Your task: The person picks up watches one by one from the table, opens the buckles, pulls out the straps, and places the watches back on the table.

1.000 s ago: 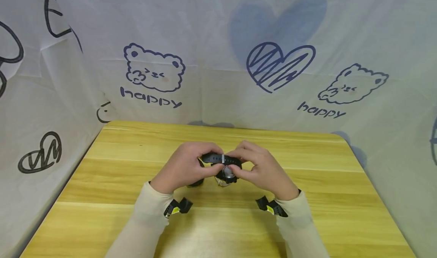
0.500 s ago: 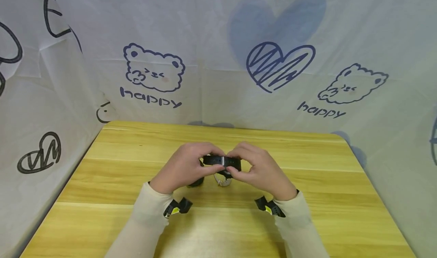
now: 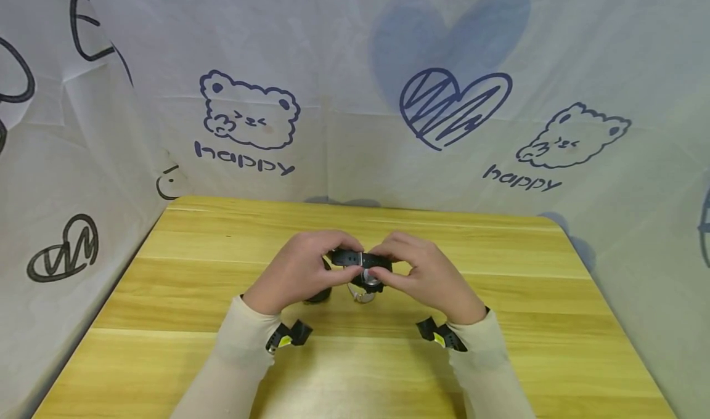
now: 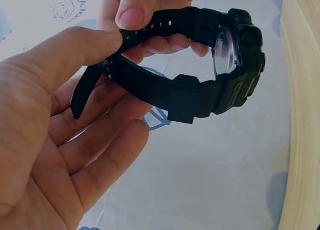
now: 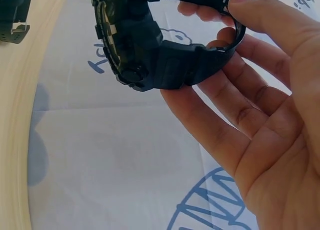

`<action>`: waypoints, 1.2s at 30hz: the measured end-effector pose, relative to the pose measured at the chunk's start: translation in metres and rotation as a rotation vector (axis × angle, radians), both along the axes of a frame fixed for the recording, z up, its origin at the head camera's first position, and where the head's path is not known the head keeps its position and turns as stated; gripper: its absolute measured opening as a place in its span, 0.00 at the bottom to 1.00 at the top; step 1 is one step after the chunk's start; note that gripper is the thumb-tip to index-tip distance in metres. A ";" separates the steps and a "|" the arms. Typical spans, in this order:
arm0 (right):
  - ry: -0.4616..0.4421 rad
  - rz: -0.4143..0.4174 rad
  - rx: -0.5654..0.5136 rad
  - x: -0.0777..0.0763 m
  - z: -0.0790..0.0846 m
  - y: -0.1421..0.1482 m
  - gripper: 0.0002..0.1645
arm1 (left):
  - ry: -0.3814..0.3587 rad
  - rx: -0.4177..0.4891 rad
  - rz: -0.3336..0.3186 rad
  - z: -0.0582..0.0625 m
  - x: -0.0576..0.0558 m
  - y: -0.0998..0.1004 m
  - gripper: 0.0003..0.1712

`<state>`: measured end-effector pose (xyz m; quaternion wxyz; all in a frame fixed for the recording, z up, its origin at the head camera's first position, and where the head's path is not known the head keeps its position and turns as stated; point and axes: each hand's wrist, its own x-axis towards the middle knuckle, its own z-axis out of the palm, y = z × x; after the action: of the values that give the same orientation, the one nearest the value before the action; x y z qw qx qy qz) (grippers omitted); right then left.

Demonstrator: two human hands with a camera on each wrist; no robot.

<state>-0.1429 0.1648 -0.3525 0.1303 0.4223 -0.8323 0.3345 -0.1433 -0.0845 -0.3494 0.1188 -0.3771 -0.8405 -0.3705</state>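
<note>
A chunky black wristwatch is held up over the table between both hands. Its strap forms a loop, with a metal buckle piece near the middle in the head view. My left hand pinches one half of the strap, its thumb on the overlap beside a loose strap end in the left wrist view. My right hand pinches the other half, thumb on the band, other fingers behind it. The watch case hangs on the far side of the loop, its round glass or back partly showing.
Below the hands, a pale metal-looking watch lies on the wooden table. A dark item stands partly hidden behind the left hand. A white cloth backdrop with drawings rises behind the table. Black bands sit on both wrists.
Both hands stay nearly in place. The watch tilted so its case dropped from sight half a second ago, and now the case shows again below the strap.
</note>
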 end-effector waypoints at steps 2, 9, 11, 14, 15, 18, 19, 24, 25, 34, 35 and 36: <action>0.000 0.003 -0.002 0.000 0.000 0.000 0.10 | 0.005 -0.001 0.005 0.000 0.000 -0.001 0.12; -0.009 0.003 0.002 -0.001 0.001 0.001 0.10 | 0.008 0.000 0.001 -0.001 -0.001 -0.002 0.11; -0.011 0.003 0.004 -0.001 0.000 0.001 0.10 | 0.005 0.000 0.004 -0.001 -0.002 -0.003 0.12; -0.016 0.002 0.004 -0.001 0.000 0.001 0.10 | -0.006 0.003 0.008 -0.001 -0.001 -0.003 0.12; -0.015 -0.002 0.005 -0.001 0.000 0.002 0.10 | -0.008 0.003 0.008 -0.001 -0.001 -0.002 0.12; -0.007 -0.009 0.005 -0.002 -0.002 0.002 0.12 | 0.002 0.003 -0.004 0.000 0.001 0.002 0.12; -0.002 -0.010 0.004 -0.002 -0.002 0.002 0.12 | 0.011 0.001 -0.005 -0.001 0.001 0.004 0.12; 0.019 -0.008 -0.003 -0.002 -0.002 0.001 0.12 | 0.050 -0.006 -0.005 -0.002 0.000 0.006 0.12; 0.019 -0.007 -0.004 -0.002 -0.002 0.001 0.12 | 0.053 -0.007 -0.001 -0.003 0.000 0.006 0.12; -0.019 -0.006 -0.006 -0.001 -0.001 0.001 0.10 | 0.045 -0.017 0.000 -0.003 -0.001 0.002 0.13; -0.024 -0.007 -0.002 -0.001 0.000 0.001 0.10 | 0.041 -0.019 0.001 -0.003 -0.001 0.002 0.12; -0.030 -0.006 0.001 -0.001 -0.001 0.001 0.10 | 0.037 -0.022 0.001 -0.003 -0.001 0.002 0.12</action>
<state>-0.1441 0.1663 -0.3531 0.1185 0.4147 -0.8356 0.3401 -0.1440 -0.0825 -0.3520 0.1304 -0.3849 -0.8422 -0.3543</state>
